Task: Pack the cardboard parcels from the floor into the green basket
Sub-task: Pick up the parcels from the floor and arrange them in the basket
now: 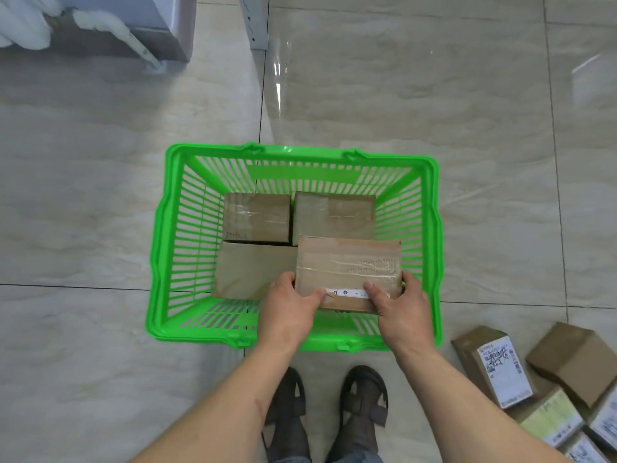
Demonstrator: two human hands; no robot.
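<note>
A green slotted basket (173,235) stands on the tiled floor in front of me. Inside it lie three cardboard parcels: one at the far left (256,217), one at the far right (334,212), one at the near left (250,272). I hold a fourth taped parcel (349,265) over the basket's near right part. My left hand (288,312) grips its near left corner and my right hand (399,312) grips its near right corner, thumbs on top by a white label strip.
Several more cardboard parcels (494,365) with white labels lie on the floor at the lower right. My sandalled feet (334,406) stand just behind the basket. A grey cabinet (160,25) and a metal post (255,21) are at the far top.
</note>
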